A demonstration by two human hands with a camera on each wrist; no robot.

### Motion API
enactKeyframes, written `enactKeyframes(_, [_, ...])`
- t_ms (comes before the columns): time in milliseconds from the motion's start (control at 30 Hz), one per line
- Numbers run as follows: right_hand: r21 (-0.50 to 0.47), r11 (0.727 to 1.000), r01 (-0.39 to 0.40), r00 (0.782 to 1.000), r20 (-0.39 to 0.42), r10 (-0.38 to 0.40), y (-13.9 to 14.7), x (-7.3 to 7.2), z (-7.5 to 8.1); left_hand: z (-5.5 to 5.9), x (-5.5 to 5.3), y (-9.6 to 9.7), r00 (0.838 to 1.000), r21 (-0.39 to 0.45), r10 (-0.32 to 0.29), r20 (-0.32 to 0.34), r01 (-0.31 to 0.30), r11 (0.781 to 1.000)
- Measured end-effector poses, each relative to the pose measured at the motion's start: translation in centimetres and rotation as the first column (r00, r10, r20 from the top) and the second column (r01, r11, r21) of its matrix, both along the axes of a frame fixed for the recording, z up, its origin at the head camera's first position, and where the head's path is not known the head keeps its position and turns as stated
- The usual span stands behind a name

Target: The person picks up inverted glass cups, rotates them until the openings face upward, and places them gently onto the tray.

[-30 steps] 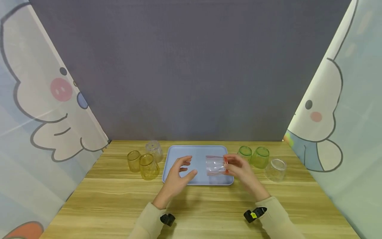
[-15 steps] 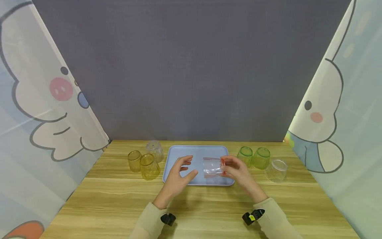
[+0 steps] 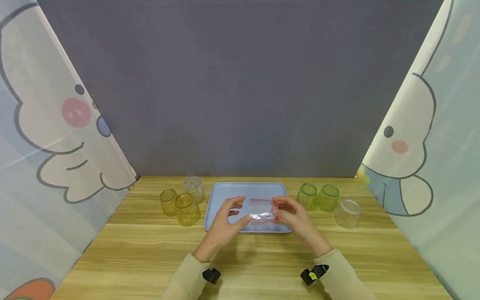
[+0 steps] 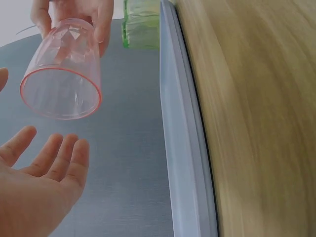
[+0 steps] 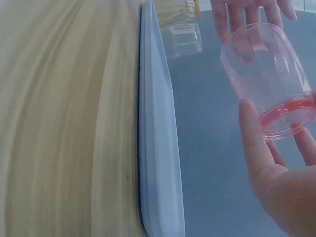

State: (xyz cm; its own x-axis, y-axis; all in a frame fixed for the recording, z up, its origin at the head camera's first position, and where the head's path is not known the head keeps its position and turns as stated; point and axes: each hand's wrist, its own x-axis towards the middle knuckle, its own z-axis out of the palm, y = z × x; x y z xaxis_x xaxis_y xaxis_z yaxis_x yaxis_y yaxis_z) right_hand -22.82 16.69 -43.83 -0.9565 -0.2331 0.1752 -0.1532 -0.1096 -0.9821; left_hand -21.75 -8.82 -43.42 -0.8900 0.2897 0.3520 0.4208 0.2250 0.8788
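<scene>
Pink cup (image 3: 261,210) shifted leftward, right hand (image 3: 294,215) clamped on it; left hand (image 3: 224,224), fingers apart. We judge handover; left grip called for next.

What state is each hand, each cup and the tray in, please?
Left hand: relaxed, holding nothing
Pink cup: held sideways, mouth towards that hand
Right hand: gripping the cup's base end
Two yellow cups: standing, apparently base up
Two green cups: standing, apparently base up
Two clear cups: standing, apparently base up
Tray: flat on the table

A cup (image 3: 260,210) above the tray (image 3: 225,193) — between left cups (image 3: 188,211) and right cups (image 3: 327,199).
</scene>
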Motion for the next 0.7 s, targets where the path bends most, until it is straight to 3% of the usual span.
enactKeyframes(700, [-0.086,0.994,-0.065,0.997,0.035,0.068,-1.3,0.2,0.0,-0.3,-0.2,-0.1,0.995,0.025,-0.058,0.075,0.057,0.998])
